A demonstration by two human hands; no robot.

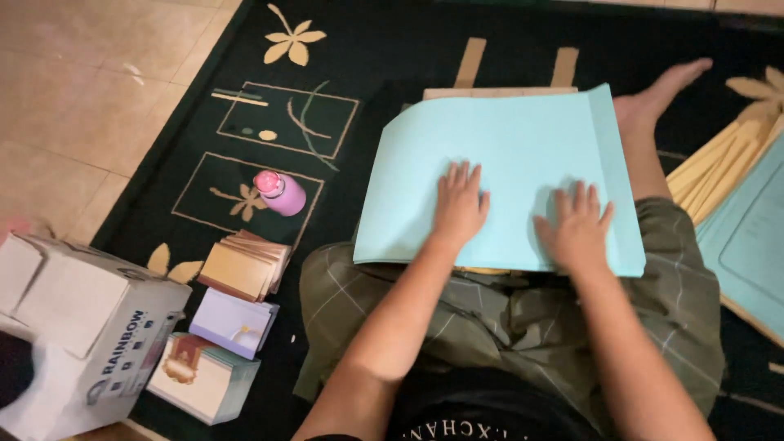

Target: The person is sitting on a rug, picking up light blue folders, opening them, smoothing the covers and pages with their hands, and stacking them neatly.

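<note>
A large light blue sheet of paper (514, 139) lies folded over on my lap, its far flap curling up. My left hand (459, 204) presses flat on the middle of the sheet, fingers spread. My right hand (576, 227) presses flat on it too, a little lower and to the right. Under the sheet a tan board (498, 92) sticks out at the far edge. Neither hand grips anything.
A pink and purple bottle (282, 193) stands on the dark patterned rug (269, 122). Three stacks of cards (245, 265) lie left of my knee, next to an open white cardboard box (82, 327). More tan and blue sheets (747, 220) are piled at right. My bare foot (665, 90) rests ahead.
</note>
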